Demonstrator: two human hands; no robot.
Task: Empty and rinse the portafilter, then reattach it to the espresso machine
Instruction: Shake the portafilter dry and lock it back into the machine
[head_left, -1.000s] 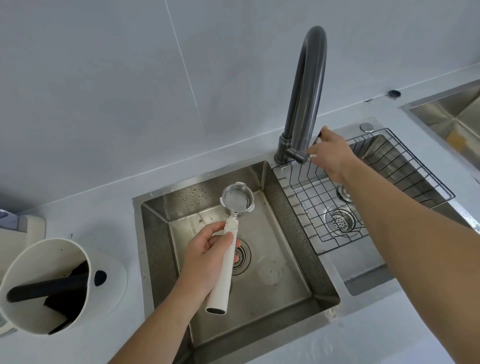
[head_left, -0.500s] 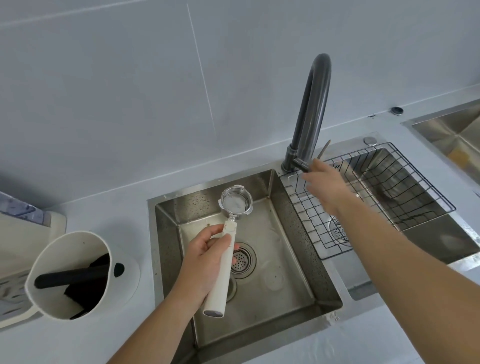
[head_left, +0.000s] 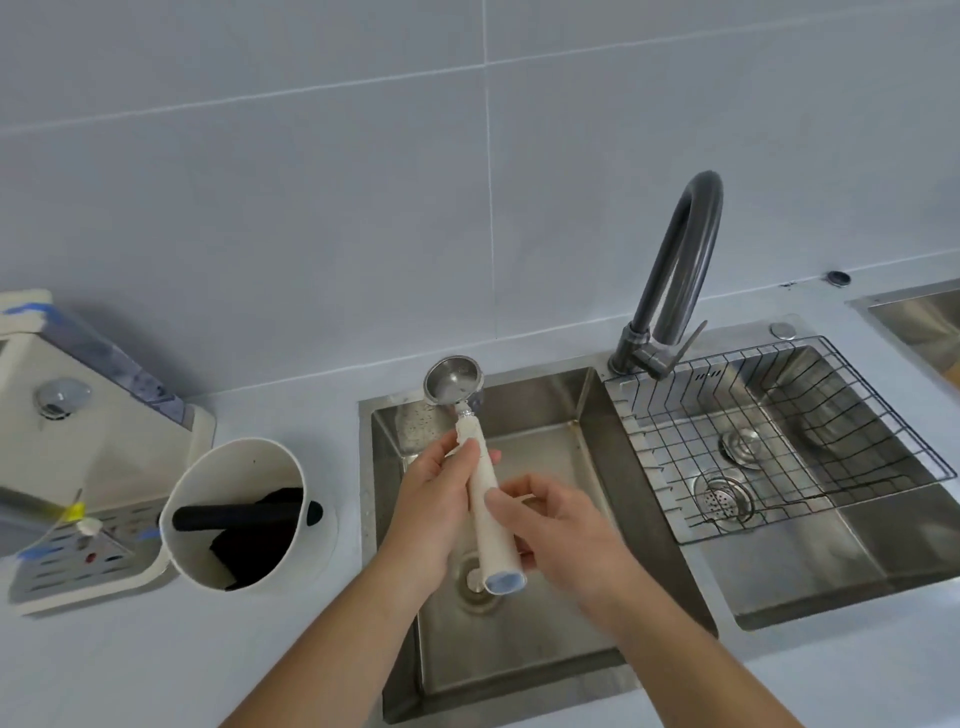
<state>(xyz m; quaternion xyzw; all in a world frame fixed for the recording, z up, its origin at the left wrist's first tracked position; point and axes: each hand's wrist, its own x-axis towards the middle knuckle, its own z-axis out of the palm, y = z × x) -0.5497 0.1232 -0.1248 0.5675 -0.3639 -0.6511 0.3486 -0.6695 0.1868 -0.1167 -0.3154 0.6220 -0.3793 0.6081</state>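
The portafilter (head_left: 485, 499) has a long white handle and a round steel basket at its far end, which looks empty. I hold it tilted above the left sink basin (head_left: 550, 639). My left hand (head_left: 434, 512) grips the upper handle from the left. My right hand (head_left: 558, 530) closes around the lower handle from the right. The white espresso machine (head_left: 78, 431) stands on the counter at the far left, with its drip tray in front. No water runs from the dark grey faucet (head_left: 675, 275).
A white knock-box bin (head_left: 228, 514) with a black bar stands between the machine and the sink. A wire rack (head_left: 779, 441) sits over the right basin. Another steel basin (head_left: 919, 322) shows at the far right edge.
My right hand left the faucet lever and came down onto the portafilter handle. The portafilter rose higher over the left basin. The view shifted left, bringing the espresso machine in.
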